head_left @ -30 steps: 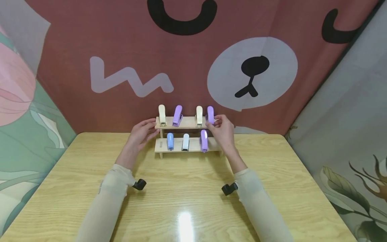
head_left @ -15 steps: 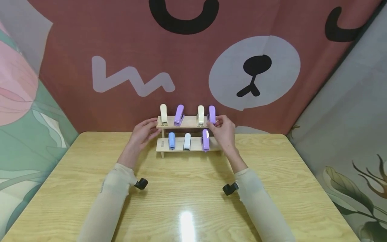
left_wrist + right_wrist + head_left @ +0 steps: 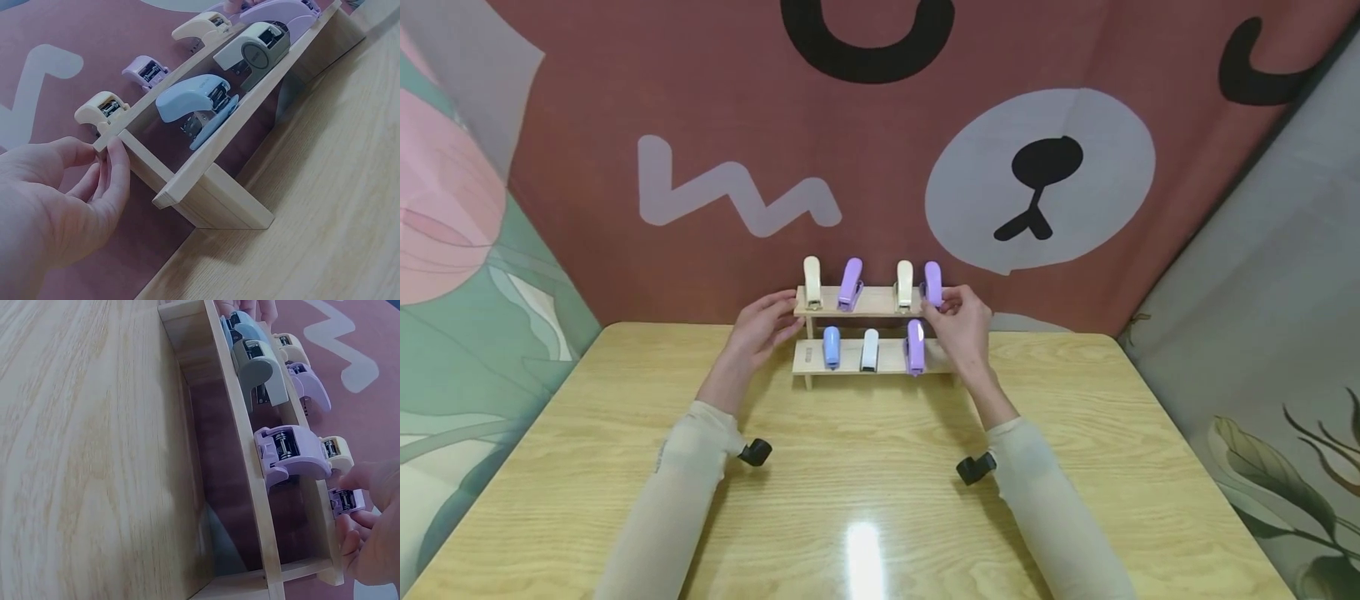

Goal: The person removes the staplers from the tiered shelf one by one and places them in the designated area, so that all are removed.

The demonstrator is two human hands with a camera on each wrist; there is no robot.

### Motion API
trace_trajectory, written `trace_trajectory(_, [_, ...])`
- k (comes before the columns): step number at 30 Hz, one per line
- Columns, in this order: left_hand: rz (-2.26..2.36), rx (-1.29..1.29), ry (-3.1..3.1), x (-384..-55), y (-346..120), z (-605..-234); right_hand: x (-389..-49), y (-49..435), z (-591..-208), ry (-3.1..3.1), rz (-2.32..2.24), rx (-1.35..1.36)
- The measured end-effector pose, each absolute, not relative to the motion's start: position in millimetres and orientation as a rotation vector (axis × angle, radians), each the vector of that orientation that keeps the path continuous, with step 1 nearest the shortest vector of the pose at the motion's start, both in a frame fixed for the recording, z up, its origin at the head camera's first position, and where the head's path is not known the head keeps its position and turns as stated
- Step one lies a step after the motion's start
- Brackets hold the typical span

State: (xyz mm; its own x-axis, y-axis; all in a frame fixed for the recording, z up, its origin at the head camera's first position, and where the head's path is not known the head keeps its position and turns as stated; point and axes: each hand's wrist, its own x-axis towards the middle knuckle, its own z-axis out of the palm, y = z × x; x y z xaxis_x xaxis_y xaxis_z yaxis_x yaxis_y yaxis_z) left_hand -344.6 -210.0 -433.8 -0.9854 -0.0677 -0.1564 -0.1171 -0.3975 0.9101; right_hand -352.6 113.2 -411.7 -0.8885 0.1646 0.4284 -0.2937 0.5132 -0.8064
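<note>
On the table stands a two-tier wooden rack (image 3: 877, 300) carrying small staplers on both boards. My left hand (image 3: 758, 328) holds the left end of its upper board; in the left wrist view the fingertips pinch the board's corner. My right hand (image 3: 967, 330) is at the upper board's right end, its thumb and fingers around a purple stapler (image 3: 347, 501). Left of that stapler sit a cream stapler (image 3: 905, 285), another purple stapler (image 3: 851, 284) and, at the far left, another cream stapler (image 3: 812, 283). Below are a blue stapler (image 3: 194, 99), a white stapler (image 3: 869, 350) and a larger purple stapler (image 3: 915, 347).
The light wood table (image 3: 865, 458) runs from the rack toward the person. Right behind the rack hangs a reddish-brown curtain (image 3: 737, 100) with a bear print. A dark camera (image 3: 756, 452) is strapped at the left wrist, another camera (image 3: 976, 468) at the right.
The whole head view has shifted slightly, so rack and hands appear a little farther right. Both hands keep their places on the rack and the purple stapler.
</note>
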Motion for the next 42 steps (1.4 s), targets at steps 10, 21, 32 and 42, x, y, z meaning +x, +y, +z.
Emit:
trace_trajectory(10, [2.593, -0.257, 1.696, -345.6, -210.3, -435.5, -350.8, 114.0, -412.3, -2.248, 1.324, 0.115])
trace_trajectory(21, [2.605, -0.263, 1.670, -343.5, -212.5, -435.1, -350.0, 115.6, -412.6, -2.219, 1.344, 0.094])
trace_trajectory(32, [2.618, -0.238, 1.657, -345.2, -208.7, -435.6, -348.2, 120.6, -408.0, -2.180, 1.338, 0.074])
trace_trajectory(42, [2.680, -0.229, 1.588, -346.0, -208.1, -439.7, -343.0, 127.4, -396.3, -2.152, 1.311, 0.037])
